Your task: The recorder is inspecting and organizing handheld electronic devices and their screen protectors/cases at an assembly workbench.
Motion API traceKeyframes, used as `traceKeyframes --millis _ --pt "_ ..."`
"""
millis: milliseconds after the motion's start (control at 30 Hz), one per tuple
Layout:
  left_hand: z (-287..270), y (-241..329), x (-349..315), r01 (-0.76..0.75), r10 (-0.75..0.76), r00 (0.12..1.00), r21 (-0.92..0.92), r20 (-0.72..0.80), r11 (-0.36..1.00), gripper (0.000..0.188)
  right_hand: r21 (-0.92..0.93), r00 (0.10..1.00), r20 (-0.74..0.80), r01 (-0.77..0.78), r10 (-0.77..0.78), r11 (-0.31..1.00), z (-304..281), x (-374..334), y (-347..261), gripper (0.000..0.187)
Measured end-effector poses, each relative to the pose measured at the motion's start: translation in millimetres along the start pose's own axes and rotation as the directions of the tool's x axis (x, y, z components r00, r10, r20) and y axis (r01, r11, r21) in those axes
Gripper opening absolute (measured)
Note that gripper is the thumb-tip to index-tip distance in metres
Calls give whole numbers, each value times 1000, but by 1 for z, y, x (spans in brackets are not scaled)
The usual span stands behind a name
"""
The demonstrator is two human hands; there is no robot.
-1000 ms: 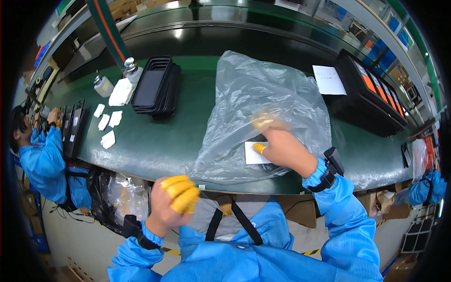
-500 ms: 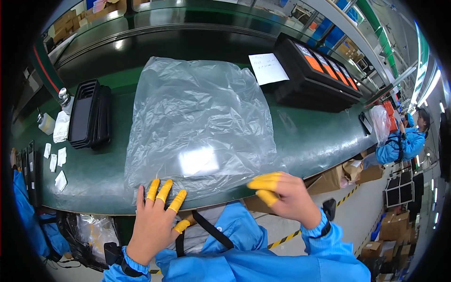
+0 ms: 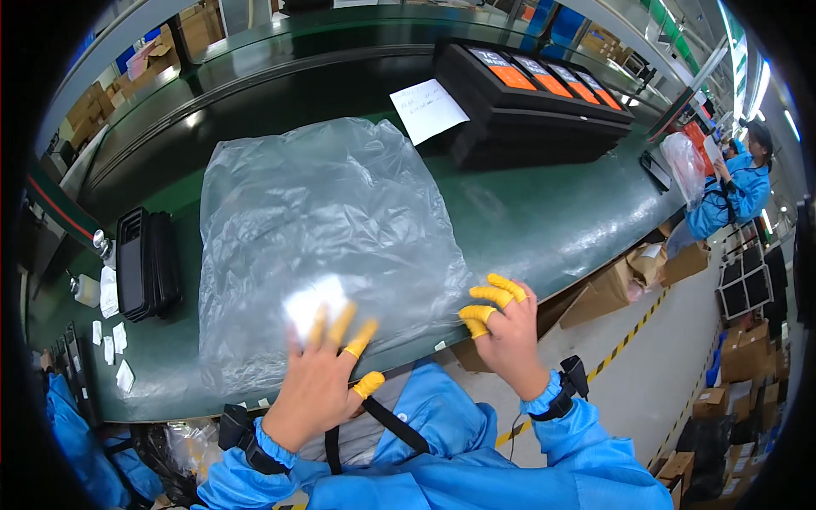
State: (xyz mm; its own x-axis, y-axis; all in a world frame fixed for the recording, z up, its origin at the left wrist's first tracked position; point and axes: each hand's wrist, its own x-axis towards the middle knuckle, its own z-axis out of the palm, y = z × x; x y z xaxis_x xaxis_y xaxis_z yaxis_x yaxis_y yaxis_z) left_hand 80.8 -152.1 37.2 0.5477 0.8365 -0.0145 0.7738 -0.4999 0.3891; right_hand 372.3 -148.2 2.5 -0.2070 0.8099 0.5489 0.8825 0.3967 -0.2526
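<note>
A large, clear plastic bag [image 3: 327,217] lies flat and wrinkled on the green worktable [image 3: 544,212]. My left hand [image 3: 319,387], with yellow covers on its fingers, spreads over the bag's near edge; its fingertips are smeared by motion. Nothing shows in its grasp. At the bag's near right corner is my right hand [image 3: 506,331], also in yellow finger covers, with bent fingers held apart. It appears to hold nothing, and whether it touches the bag I cannot tell.
Black foam trays with orange labels [image 3: 544,106] stand at the back right beside a written paper sheet [image 3: 429,110]. Stacked black trays [image 3: 149,263], small bottles [image 3: 85,289] and white cloth pieces [image 3: 125,376] are at left. A co-worker [image 3: 735,183] stands at far right.
My view has shifted and turned, so the bag sits further left. My left hand has moved forward over the bag with spread fingers. My right hand has gone to its right corner, fingers opening.
</note>
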Motion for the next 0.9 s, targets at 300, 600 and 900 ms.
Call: traceKeyframes --millis 300,600,900 --pt "-22 12 24 82 -127 983 -304 -131 949 62 60 998 -40 42 -40 997 4 -11 14 19" --pt "10 8 75 0 -716 696 -997 -54 76 16 95 990 -140 6 7 995 6 -12 6 12" --pt "-9 0 71 -383 -786 556 -922 -269 45 20 25 976 -211 -47 52 999 10 -22 24 20"
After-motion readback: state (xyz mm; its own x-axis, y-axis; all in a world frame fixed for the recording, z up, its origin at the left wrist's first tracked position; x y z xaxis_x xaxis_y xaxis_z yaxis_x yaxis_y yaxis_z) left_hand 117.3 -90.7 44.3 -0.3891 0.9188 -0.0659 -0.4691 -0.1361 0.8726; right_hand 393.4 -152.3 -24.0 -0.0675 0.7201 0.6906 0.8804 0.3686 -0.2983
